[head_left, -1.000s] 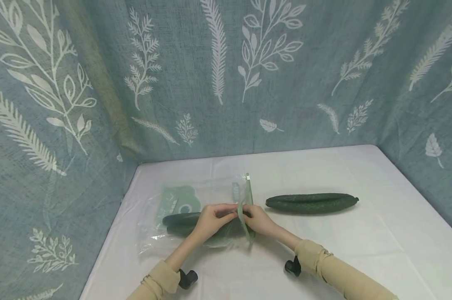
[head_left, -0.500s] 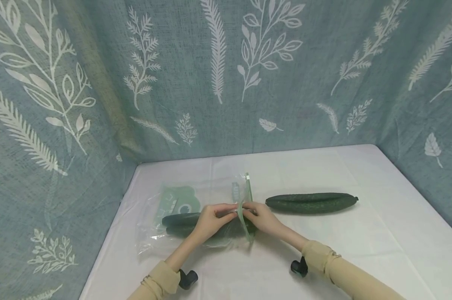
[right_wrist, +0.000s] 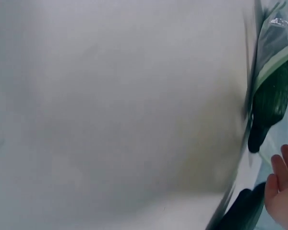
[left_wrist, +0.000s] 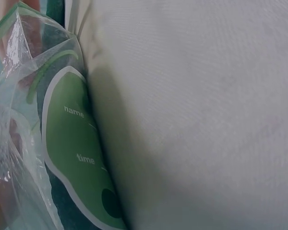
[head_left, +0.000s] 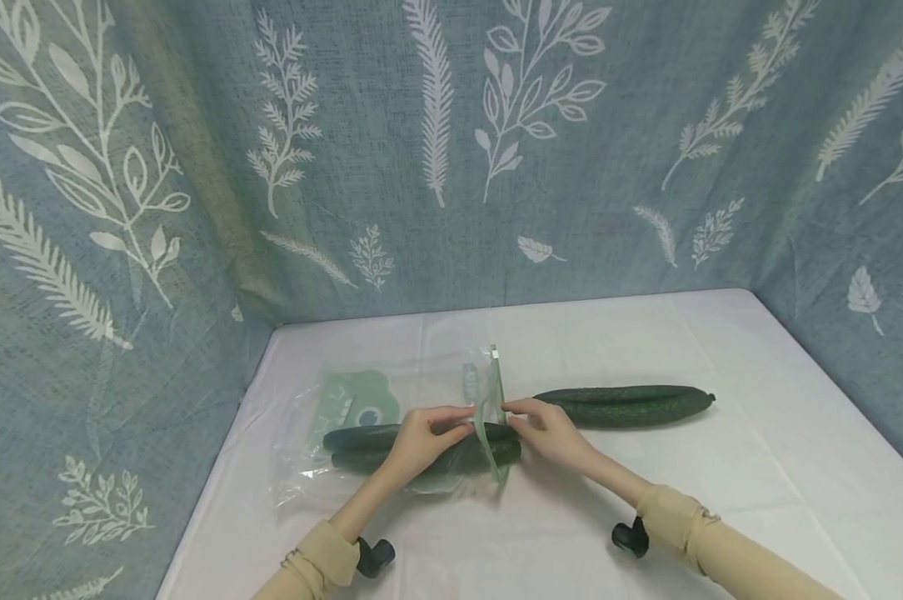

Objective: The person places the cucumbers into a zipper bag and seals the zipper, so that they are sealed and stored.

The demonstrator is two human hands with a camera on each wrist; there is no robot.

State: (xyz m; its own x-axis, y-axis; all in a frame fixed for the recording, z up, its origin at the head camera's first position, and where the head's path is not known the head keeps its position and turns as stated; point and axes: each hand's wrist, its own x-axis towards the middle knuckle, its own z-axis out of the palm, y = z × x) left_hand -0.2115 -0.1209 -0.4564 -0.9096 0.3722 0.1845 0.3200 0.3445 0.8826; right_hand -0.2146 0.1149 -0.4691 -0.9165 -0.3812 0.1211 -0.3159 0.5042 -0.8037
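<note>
A clear zip bag with a green print lies flat, its green-edged mouth facing right. Two dark green cucumbers lie side by side in it, and an end protrudes past the mouth. My left hand pinches the bag's upper layer beside the mouth; its fingertips are partly hidden by the film. My right hand hovers just right of the mouth, fingers extended and holding nothing. In the right wrist view those fingers appear straight, near the protruding cucumber end.
Another cucumber lies on the white-covered table, just behind and right of my right hand. Blue-green leaf-patterned curtains hang behind and at both sides of the table.
My right hand has let go at the bag's mouth and drawn away to the right, uncovering the cucumber end there. My left hand has stayed where it was.
</note>
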